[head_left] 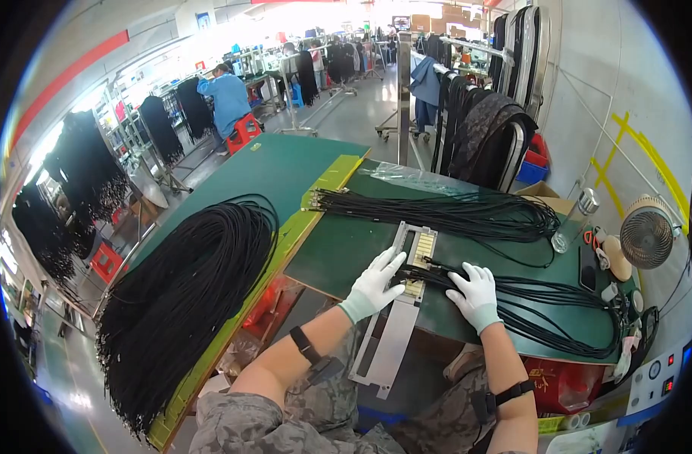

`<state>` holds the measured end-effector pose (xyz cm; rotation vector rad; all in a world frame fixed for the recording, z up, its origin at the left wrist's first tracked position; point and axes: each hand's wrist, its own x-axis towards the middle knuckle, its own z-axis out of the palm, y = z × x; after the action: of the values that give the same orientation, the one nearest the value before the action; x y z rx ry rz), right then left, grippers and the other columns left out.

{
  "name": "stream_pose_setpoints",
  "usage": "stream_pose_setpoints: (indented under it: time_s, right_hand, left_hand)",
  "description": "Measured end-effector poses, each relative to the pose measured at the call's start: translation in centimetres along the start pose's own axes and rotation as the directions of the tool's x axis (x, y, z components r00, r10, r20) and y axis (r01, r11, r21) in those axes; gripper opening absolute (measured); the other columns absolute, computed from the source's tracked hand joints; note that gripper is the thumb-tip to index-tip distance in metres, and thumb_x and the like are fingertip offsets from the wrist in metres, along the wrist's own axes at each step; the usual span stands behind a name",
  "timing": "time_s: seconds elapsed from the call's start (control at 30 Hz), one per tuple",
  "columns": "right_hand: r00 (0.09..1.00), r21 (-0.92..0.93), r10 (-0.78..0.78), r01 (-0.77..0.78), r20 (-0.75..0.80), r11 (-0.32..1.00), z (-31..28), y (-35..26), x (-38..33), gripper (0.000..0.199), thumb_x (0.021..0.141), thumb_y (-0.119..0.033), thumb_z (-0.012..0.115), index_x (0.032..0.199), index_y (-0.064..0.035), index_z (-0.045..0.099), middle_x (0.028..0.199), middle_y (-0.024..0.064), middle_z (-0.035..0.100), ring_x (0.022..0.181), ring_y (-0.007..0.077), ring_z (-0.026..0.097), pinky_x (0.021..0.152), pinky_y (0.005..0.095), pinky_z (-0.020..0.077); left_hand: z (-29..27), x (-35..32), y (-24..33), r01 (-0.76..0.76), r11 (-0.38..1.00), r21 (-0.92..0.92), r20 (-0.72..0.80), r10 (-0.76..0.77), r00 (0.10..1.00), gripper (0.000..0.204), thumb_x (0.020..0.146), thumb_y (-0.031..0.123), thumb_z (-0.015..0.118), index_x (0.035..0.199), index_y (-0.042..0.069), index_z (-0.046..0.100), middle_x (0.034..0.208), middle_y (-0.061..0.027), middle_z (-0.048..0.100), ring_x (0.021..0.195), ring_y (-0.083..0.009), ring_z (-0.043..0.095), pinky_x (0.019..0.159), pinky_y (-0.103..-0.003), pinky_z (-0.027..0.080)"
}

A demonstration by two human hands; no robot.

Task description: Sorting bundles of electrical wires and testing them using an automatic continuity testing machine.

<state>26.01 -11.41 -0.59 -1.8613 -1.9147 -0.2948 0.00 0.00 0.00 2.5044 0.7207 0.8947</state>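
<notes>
My left hand [373, 288], in a white glove, is beside a long metal fixture [386, 344] with a slotted plate and pale yellow blocks. Its fingers are stretched apart near the ends of black cables [415, 274] lying across the fixture. To the right, my right hand [474, 296], also gloved, rests over the same cables with its fingers spread. From under it the cables run right and loop back near the table's right side [588, 303]. The fixture's lower end sticks out past the table edge above my lap.
A long bundle of black cables [436, 214] lies behind the fixture. A large cable heap [194, 280] hangs over the green table's [300, 155] left edge. At right are a bottle [576, 219], a phone [587, 267] and a fan [646, 233]. A person [226, 98] sits at far left.
</notes>
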Motion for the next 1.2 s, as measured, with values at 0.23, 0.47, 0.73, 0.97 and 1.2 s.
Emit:
stream_pose_setpoints:
  time_s: [0.23, 0.47, 0.73, 0.97, 1.2]
  right_hand:
    - [0.998, -0.069, -0.051, 0.049, -0.034, 0.996, 1.0, 0.1, -1.3, 0.040, 0.079, -0.041, 0.068, 0.114, -0.0209, 0.066, 0.127, 0.0158, 0.055, 0.120, 0.0351, 0.048, 0.104, 0.0529, 0.0316]
    - [0.988, 0.037, -0.042, 0.047, -0.146, 0.998, 1.0, 0.5, 0.1, 0.032, 0.074, -0.031, 0.073, 0.104, -0.0197, 0.070, 0.114, 0.0132, 0.061, 0.108, 0.0342, 0.054, 0.097, 0.0478, 0.0386]
    - [0.995, 0.126, -0.016, 0.028, -0.095, 0.992, 1.2, 0.4, 0.8, 0.021, 0.068, -0.022, 0.075, 0.088, -0.0142, 0.072, 0.095, 0.0066, 0.065, 0.095, 0.0304, 0.059, 0.086, 0.0436, 0.0453]
    - [0.994, 0.124, -0.006, 0.020, -0.113, 0.992, 0.4, 0.9, 1.0, 0.017, 0.067, -0.018, 0.076, 0.083, -0.0147, 0.071, 0.090, 0.0047, 0.064, 0.090, 0.0290, 0.059, 0.081, 0.0431, 0.0459]
    - [0.971, 0.096, 0.064, -0.043, -0.229, 0.994, 1.0, 0.9, 1.4, 0.020, 0.067, -0.016, 0.076, 0.086, -0.0153, 0.071, 0.092, 0.0047, 0.064, 0.090, 0.0292, 0.058, 0.082, 0.0426, 0.0456]
  left_hand:
    - [1.7, -1.1, -1.1, -0.047, 0.998, -0.049, -0.075, 0.043, 0.996, 0.063, 0.085, 0.012, 0.058, 0.145, 0.011, 0.040, 0.148, -0.0243, 0.035, 0.123, -0.0367, 0.051, 0.097, -0.038, 0.048]
    - [0.1, -0.2, 0.3, -0.031, 0.999, -0.036, -0.099, 0.027, 0.995, 0.063, 0.082, 0.007, 0.053, 0.144, 0.010, 0.041, 0.147, -0.0206, 0.038, 0.127, -0.0341, 0.047, 0.101, -0.037, 0.044]
    - [0.7, -0.6, -0.8, -0.013, 0.998, -0.068, -0.057, 0.010, 0.998, 0.063, 0.081, 0.004, 0.050, 0.143, 0.010, 0.042, 0.144, -0.0179, 0.042, 0.130, -0.0356, 0.044, 0.104, -0.038, 0.041]
    - [0.4, -0.3, 0.7, 0.033, 0.995, -0.092, -0.088, -0.041, 0.995, 0.064, 0.081, 0.004, 0.051, 0.143, 0.011, 0.041, 0.143, -0.0182, 0.043, 0.129, -0.0345, 0.046, 0.104, -0.038, 0.042]
    - [0.6, -0.2, 0.1, 0.150, 0.985, -0.085, -0.076, -0.156, 0.985, 0.064, 0.081, 0.008, 0.054, 0.144, 0.012, 0.041, 0.143, -0.0181, 0.044, 0.126, -0.0345, 0.048, 0.104, -0.038, 0.042]
